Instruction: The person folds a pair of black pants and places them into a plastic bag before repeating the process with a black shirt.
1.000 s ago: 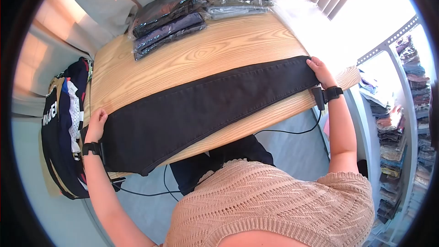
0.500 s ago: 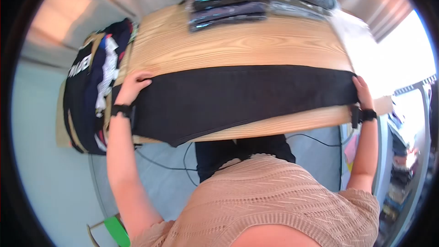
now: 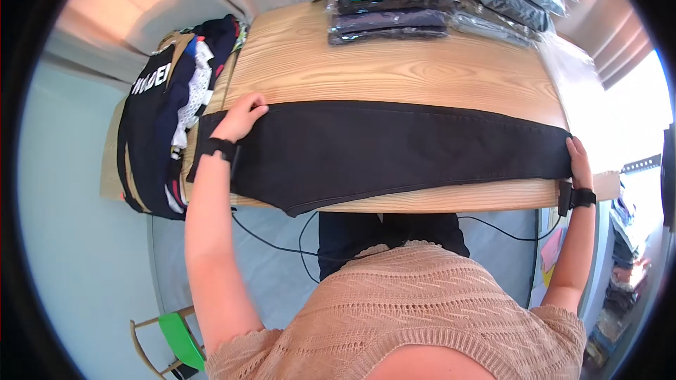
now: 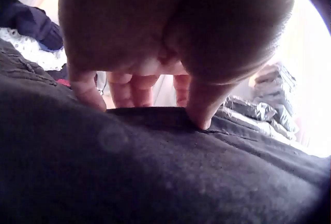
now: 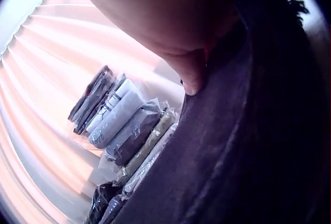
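A pair of black jeans (image 3: 394,144) lies folded lengthwise along the front of the wooden table, its wide waist end at the left and narrow leg end at the right. My left hand (image 3: 243,118) is at the upper edge near the waist. In the left wrist view its thumb (image 4: 201,110) presses the near side of the cloth, while several fingers reach down behind the edge, tips hidden. At the leg end my right hand (image 3: 580,162) grips the hem, thumb on top and the other fingers hidden. Frayed threads (image 5: 296,1) show at the hem in the right wrist view.
Dark garments (image 3: 151,119) hang over the table's left end. Bagged folded clothes stand in one stack (image 3: 391,10) at the back and another (image 3: 503,0) at the back right. Clear plastic (image 3: 574,74) lies by the right edge. Cables (image 3: 274,246) hang below; a green chair (image 3: 182,338) stands lower left.
The head view has turned, so the table appears shifted right. My left hand has moved from the waist corner along the upper edge; my right hand stays at the hem.
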Demonstrator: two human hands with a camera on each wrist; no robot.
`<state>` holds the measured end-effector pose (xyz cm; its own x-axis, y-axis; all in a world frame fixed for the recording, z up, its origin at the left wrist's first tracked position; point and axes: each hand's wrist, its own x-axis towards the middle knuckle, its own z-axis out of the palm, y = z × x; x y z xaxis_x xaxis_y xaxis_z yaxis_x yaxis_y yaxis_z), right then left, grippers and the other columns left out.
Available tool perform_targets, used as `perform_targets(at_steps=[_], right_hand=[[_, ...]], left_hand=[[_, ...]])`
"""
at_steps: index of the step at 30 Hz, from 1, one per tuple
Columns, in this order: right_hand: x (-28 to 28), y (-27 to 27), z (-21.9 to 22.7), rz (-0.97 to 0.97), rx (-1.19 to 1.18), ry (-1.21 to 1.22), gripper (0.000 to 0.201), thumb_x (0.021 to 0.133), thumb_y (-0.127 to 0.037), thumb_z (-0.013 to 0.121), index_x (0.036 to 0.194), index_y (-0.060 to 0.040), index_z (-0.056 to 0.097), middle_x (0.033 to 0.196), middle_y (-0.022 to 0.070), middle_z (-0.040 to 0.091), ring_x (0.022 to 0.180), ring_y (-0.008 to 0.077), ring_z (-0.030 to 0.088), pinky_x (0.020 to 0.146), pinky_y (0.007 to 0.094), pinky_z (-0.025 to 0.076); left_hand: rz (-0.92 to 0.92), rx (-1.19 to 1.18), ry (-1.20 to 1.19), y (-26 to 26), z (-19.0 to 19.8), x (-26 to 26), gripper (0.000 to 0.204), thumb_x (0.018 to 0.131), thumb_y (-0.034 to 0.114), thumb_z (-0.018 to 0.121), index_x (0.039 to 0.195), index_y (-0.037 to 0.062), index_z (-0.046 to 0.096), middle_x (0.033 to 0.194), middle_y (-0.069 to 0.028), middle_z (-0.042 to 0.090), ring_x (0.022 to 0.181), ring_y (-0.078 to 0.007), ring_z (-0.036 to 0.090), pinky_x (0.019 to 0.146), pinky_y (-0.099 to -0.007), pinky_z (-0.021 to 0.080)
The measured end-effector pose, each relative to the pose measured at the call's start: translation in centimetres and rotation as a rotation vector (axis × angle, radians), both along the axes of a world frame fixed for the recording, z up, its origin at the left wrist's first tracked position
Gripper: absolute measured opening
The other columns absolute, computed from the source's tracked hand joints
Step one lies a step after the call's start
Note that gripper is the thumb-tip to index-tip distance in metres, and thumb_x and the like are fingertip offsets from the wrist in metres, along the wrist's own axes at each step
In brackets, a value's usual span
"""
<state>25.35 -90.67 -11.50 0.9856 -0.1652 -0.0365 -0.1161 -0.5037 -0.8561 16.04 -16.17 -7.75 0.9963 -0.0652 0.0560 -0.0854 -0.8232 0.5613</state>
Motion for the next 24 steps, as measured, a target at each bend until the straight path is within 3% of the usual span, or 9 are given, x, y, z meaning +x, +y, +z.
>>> perform_targets(at_steps=[4,8,11,12,14,18,21,23,24], right_hand=[[0.4,-0.2,-0.4,0.006,-0.011,0.023,0.038,0.092,-0.026,0.052,0.114,0.0035,0.054,0.109,0.0071,0.059,0.101,0.0134,0.051,0.088,0.0247,0.039],[1.5,-0.8,-1.4,0.053,-0.189,-0.002,0.036,0.089,-0.027,0.057,0.11,0.0018,0.056,0.098,0.009,0.063,0.091,0.0153,0.056,0.081,0.026,0.043],[0.0,1.2,0.5,0.012,-0.098,0.03,0.042,0.086,-0.031,0.061,0.111,0.0019,0.054,0.093,0.0097,0.063,0.087,0.0153,0.057,0.078,0.027,0.045],[-0.4,1.2,0.7,0.026,-0.023,0.032,0.045,0.084,-0.033,0.062,0.111,0.0019,0.054,0.093,0.0101,0.063,0.087,0.0151,0.057,0.077,0.0274,0.045],[-2.0,1.2,0.6,-0.091,-0.232,0.007,0.054,0.081,-0.038,0.065,0.111,0.0042,0.052,0.094,0.0151,0.063,0.089,0.02,0.059,0.077,0.0317,0.047],[-4.9,3.3,1.9,-0.188,-0.497,0.194,0.06,0.076,-0.044,0.066,0.1,0.0092,0.056,0.093,0.0265,0.062,0.09,0.0361,0.06,0.08,0.0391,0.047],[-4.5,3.2,0.5,-0.22,-0.51,0.197,0.055,0.076,-0.04,0.067,0.097,0.0096,0.057,0.087,0.0219,0.063,0.083,0.0302,0.062,0.074,0.0363,0.048],[-3.7,3.0,-0.2,-0.121,-0.021,-0.014,0.051,0.076,-0.035,0.069,0.102,0.0083,0.057,0.083,0.0132,0.063,0.075,0.0211,0.059,0.066,0.032,0.047],[-4.1,5.9,2.0,-0.314,0.206,-0.074,0.043,0.078,-0.029,0.069,0.102,0.0047,0.057,0.08,0.0054,0.06,0.072,0.0121,0.055,0.058,0.0259,0.044]], left_hand=[[0.017,0.009,0.018,0.8,-0.8,0.4,0.011,0.082,0.005,0.057,0.08,0.0007,0.048,0.073,-0.0094,0.05,0.071,-0.0217,0.048,0.068,-0.0306,0.04],[0.018,0.118,0.033,1.4,-1.9,1.4,0.012,0.08,0.006,0.061,0.079,0.0014,0.05,0.071,-0.0083,0.05,0.072,-0.0216,0.049,0.067,-0.0313,0.04],[0.102,0.008,0.081,2.4,-2.5,1.6,0.017,0.079,0.006,0.062,0.093,0.0016,0.053,0.086,-0.0087,0.055,0.086,-0.0207,0.054,0.079,-0.0304,0.042],[0.098,-0.061,-0.001,2.0,-2.1,1.1,0.021,0.08,0.006,0.062,0.099,0.0017,0.054,0.092,-0.0094,0.056,0.092,-0.0209,0.055,0.085,-0.0302,0.042],[0.132,0.02,-0.115,-1.8,2.1,-1.0,0.029,0.081,0.005,0.059,0.108,0.0017,0.052,0.103,-0.0121,0.056,0.103,-0.0235,0.053,0.093,-0.0305,0.038],[0.089,0.021,-0.15,-7.6,6.5,-6.7,0.028,0.078,0.002,0.056,0.106,0.0014,0.053,0.11,-0.0126,0.055,0.108,-0.0265,0.051,0.096,-0.0336,0.036],[-0.075,-0.05,-0.02,-10.8,6.8,-10.1,0.034,0.071,0.005,0.061,0.104,0.0021,0.055,0.114,-0.0135,0.056,0.113,-0.0281,0.049,0.099,-0.0361,0.035],[-0.092,-0.111,0.093,-11.0,6.2,-11.7,0.039,0.069,0.009,0.066,0.106,0.0015,0.056,0.117,-0.0139,0.055,0.116,-0.0281,0.048,0.099,-0.0368,0.035],[-0.084,-0.117,0.108,-11.3,6.2,-12.3,0.041,0.068,0.011,0.067,0.107,0.0012,0.056,0.119,-0.014,0.055,0.117,-0.0283,0.047,0.1,-0.0372,0.035]])
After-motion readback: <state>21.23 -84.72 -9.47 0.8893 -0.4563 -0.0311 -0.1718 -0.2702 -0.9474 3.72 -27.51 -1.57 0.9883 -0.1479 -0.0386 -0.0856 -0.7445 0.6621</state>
